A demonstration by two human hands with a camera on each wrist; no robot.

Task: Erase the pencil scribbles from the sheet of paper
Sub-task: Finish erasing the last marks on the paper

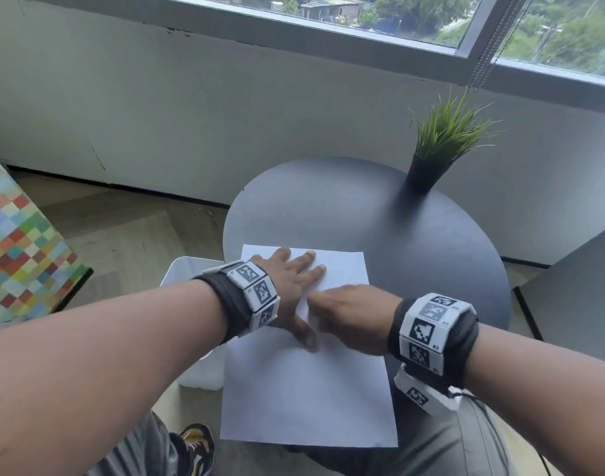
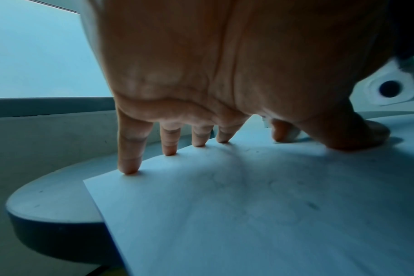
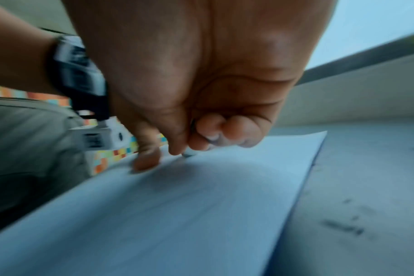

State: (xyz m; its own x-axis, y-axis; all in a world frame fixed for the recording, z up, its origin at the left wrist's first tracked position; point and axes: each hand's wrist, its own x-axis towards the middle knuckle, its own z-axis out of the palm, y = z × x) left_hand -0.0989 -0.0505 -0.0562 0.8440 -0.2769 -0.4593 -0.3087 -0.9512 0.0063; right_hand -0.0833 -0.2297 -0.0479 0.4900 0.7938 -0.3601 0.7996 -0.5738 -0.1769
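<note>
A white sheet of paper (image 1: 308,389) lies on a round dark table (image 1: 380,218), its near end hanging over the table's edge. My left hand (image 1: 296,286) lies flat on the sheet's far half, fingers (image 2: 130,164) spread and pressing on it. My right hand (image 1: 323,314) sits just right of the left thumb, fingers curled. In the right wrist view it pinches a small pale eraser (image 3: 189,154), whose tip touches the paper (image 3: 177,214). Faint pencil scribbles (image 2: 227,179) show on the sheet (image 2: 225,233) under my left palm. The head view hides the eraser.
A grass plant in a black pot (image 1: 426,173) stands at the table's far right. Dark crumbs (image 3: 343,226) lie on the table right of the sheet. A white stool (image 1: 187,269) stands left of the table, beyond it a checkered box (image 1: 19,252). A grey panel (image 1: 586,286) stands at right.
</note>
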